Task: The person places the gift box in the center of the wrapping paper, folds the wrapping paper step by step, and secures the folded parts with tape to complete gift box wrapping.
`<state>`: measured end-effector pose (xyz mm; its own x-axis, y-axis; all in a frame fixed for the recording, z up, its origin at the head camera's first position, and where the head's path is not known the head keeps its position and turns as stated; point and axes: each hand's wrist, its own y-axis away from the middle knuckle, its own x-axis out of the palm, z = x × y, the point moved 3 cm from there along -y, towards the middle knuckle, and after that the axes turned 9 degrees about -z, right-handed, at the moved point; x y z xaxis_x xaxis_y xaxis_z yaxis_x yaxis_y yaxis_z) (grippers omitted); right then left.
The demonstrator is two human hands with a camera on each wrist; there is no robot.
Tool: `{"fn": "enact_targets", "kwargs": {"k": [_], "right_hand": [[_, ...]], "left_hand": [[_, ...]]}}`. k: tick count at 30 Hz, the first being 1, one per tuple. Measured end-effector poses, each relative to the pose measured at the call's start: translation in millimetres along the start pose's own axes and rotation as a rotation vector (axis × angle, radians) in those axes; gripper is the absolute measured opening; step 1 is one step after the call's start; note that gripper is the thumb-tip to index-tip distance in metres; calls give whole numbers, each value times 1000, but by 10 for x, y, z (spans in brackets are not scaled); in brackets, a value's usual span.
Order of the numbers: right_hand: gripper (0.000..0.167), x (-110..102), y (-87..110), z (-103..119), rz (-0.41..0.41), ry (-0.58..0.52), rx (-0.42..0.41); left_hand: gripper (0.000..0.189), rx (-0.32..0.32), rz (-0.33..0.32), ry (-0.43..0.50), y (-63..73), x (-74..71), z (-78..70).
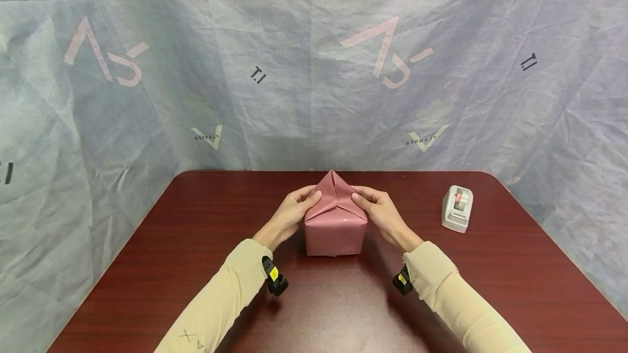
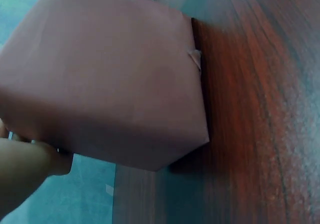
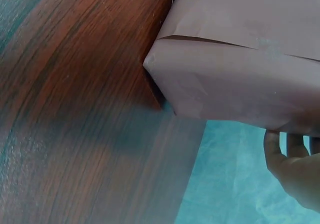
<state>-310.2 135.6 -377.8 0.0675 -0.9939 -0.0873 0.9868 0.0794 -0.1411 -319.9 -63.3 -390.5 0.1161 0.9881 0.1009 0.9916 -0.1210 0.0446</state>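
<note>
A box wrapped in pink paper (image 1: pixel 336 237) stands on the table in front of the person, its top paper folded up into a pointed peak. At the left side of that peak, the left hand (image 1: pixel 293 208) pinches the paper, thumb on the near face and fingers behind. The right hand (image 1: pixel 382 210) does the same on the right side. In the left wrist view the wrapped box (image 2: pixel 110 74) fills much of the frame, with a small paper bit sticking out at its bottom edge. A paper seam crosses the box (image 3: pixel 215 79) in the right wrist view.
A white tape dispenser (image 1: pixel 457 209) sits on the dark red wooden table (image 1: pixel 216 206), right of the box. Grey printed fabric (image 1: pixel 304 108) hangs behind the table and along its sides. Each wrist carries a small black camera.
</note>
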Motion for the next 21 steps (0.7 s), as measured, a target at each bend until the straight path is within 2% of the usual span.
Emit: {"fn": "enact_targets", "kwargs": {"k": [4, 7, 13, 21], "right_hand": [[34, 11, 4, 9, -25, 16, 2], [33, 19, 5, 26, -49, 40, -2], [30, 39, 10, 44, -75, 76, -14], [31, 42, -3, 47, -82, 89, -22]], "left_hand": [[37, 5, -55, -48, -15, 2, -1], [36, 11, -70, -66, -20, 1, -14], [38, 51, -66, -110, -15, 7, -58], [36, 61, -65, -148, -5, 1, -78]]}}
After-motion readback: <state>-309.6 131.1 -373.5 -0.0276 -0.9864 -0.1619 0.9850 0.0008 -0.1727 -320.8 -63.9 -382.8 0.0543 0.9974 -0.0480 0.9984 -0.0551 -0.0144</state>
